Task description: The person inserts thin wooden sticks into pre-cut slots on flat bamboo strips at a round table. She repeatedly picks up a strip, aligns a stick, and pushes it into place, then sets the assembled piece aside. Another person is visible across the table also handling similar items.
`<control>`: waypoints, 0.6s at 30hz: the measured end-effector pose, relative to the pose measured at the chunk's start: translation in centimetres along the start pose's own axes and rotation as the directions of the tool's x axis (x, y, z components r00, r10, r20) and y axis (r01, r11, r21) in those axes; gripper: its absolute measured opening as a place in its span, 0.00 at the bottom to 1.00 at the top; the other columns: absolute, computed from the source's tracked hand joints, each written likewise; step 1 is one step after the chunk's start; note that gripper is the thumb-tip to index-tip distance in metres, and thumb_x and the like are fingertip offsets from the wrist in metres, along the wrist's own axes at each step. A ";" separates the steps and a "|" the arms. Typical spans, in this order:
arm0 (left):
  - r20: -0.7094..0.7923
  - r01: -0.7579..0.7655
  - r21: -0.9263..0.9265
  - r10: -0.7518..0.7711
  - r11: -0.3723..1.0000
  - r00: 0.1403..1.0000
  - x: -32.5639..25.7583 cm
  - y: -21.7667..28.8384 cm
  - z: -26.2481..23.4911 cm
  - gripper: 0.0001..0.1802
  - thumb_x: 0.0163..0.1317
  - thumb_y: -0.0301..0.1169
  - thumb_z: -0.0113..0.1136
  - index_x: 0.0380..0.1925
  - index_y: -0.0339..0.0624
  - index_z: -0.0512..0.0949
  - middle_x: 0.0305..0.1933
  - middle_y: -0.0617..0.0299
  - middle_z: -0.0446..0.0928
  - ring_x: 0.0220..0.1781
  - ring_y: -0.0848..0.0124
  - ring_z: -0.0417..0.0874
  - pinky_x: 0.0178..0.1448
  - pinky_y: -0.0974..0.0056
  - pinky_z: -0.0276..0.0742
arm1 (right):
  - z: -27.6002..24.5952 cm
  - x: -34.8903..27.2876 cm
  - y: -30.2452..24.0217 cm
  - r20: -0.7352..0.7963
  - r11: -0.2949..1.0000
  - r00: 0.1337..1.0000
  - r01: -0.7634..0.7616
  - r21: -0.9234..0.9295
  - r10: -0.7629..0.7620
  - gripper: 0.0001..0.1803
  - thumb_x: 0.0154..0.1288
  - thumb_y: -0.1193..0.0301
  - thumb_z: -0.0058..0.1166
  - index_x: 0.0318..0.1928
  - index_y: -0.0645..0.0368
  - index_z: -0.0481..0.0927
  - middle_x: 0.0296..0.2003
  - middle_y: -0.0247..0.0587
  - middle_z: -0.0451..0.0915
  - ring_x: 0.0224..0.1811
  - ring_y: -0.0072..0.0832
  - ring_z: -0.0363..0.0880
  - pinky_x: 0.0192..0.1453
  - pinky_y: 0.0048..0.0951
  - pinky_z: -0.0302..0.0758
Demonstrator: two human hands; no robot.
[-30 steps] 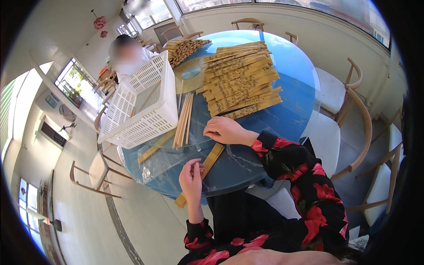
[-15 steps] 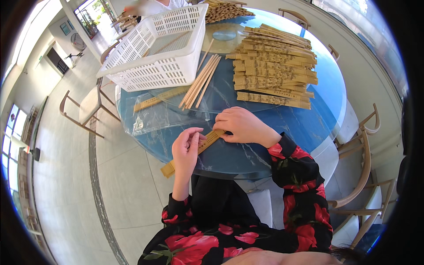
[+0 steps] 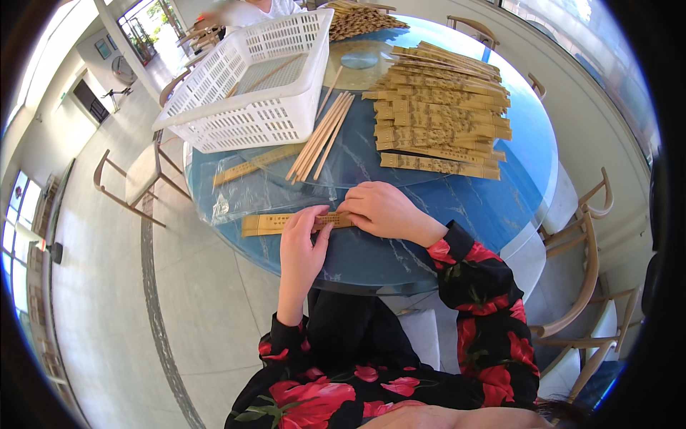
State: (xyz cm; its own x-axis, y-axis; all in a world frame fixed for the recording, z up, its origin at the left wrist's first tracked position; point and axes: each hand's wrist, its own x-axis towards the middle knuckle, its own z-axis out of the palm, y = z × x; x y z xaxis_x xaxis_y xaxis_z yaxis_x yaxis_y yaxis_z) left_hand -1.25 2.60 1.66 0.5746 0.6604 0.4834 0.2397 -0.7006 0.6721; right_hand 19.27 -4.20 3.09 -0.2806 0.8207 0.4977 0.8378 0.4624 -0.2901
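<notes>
A long, flat, tan paper chopstick sleeve (image 3: 263,225) with dark print lies nearly level along the near edge of the blue table. My left hand (image 3: 303,239) pinches it around its middle between thumb and fingers. At its right end, the bent fingers of my right hand (image 3: 386,209) close on it; the fingertips partly hide that end. Beyond my hands several pale wooden chopsticks (image 3: 321,139) lie loosely bunched. A big stack of similar sleeves (image 3: 443,107) rests farther right.
A white slatted plastic basket (image 3: 250,118) stands at the table's far left with a few sticks inside. Clear plastic film (image 3: 246,189) lies before it, near another sleeve (image 3: 257,163). More bundles (image 3: 364,25) sit at the back. Another person (image 3: 250,13) is beyond the basket.
The sleeve has swung from a slant over the table edge to nearly level on the tabletop. My left hand's fingers have come down onto it, closer to my right hand.
</notes>
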 end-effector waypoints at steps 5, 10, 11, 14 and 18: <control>-0.009 -0.090 0.163 0.093 0.983 0.996 -0.1 0.2 0.5 0.17 0.56 0.21 0.63 0.48 0.38 0.79 0.51 0.55 0.80 0.52 0.52 0.78 0.58 0.54 0.74 | -0.8 0.2 -0.7 0.041 1.000 0.999 -0.026 0.014 0.025 0.10 0.57 0.69 0.59 0.39 0.56 0.80 0.34 0.39 0.75 0.42 0.39 0.76 0.48 0.39 0.74; -0.008 -0.096 0.160 0.098 0.983 0.995 -0.2 0.3 0.4 0.17 0.56 0.21 0.63 0.47 0.39 0.79 0.52 0.55 0.80 0.53 0.52 0.78 0.58 0.55 0.73 | -0.7 0.1 -0.8 0.027 1.000 1.000 -0.012 -0.008 0.013 0.11 0.56 0.70 0.59 0.41 0.56 0.81 0.35 0.39 0.76 0.42 0.40 0.76 0.48 0.39 0.74; -0.006 -0.099 0.155 0.101 0.983 0.995 -0.2 0.3 0.4 0.17 0.56 0.21 0.63 0.47 0.39 0.79 0.52 0.55 0.80 0.53 0.52 0.78 0.58 0.55 0.73 | -0.7 0.1 -0.7 0.028 1.000 1.000 -0.012 0.001 0.012 0.12 0.56 0.70 0.59 0.42 0.56 0.81 0.35 0.40 0.76 0.42 0.40 0.76 0.49 0.39 0.74; -0.004 -0.107 0.148 0.109 0.983 0.994 -0.2 0.5 0.3 0.16 0.55 0.21 0.63 0.46 0.39 0.79 0.52 0.55 0.80 0.52 0.52 0.78 0.58 0.55 0.74 | -0.6 -0.3 0.1 0.074 0.995 0.995 -0.074 0.059 0.070 0.14 0.56 0.70 0.58 0.45 0.56 0.81 0.38 0.40 0.77 0.44 0.41 0.76 0.51 0.39 0.74; -0.007 -0.106 0.151 0.108 0.983 0.994 -0.3 0.2 0.4 0.16 0.55 0.21 0.63 0.46 0.38 0.79 0.51 0.55 0.80 0.52 0.52 0.78 0.58 0.55 0.74 | -1.5 -0.1 -0.3 0.115 0.993 0.991 -0.072 0.093 0.061 0.16 0.56 0.72 0.57 0.47 0.57 0.80 0.39 0.42 0.77 0.46 0.42 0.76 0.53 0.40 0.74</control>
State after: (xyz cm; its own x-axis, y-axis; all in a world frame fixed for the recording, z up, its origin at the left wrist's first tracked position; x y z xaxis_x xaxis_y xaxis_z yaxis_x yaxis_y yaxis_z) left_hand -1.07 2.16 1.46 0.5915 0.5826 0.5574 0.2928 -0.7993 0.5247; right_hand 19.75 -4.86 4.34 -0.2811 0.8805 0.3817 0.8087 0.4315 -0.3997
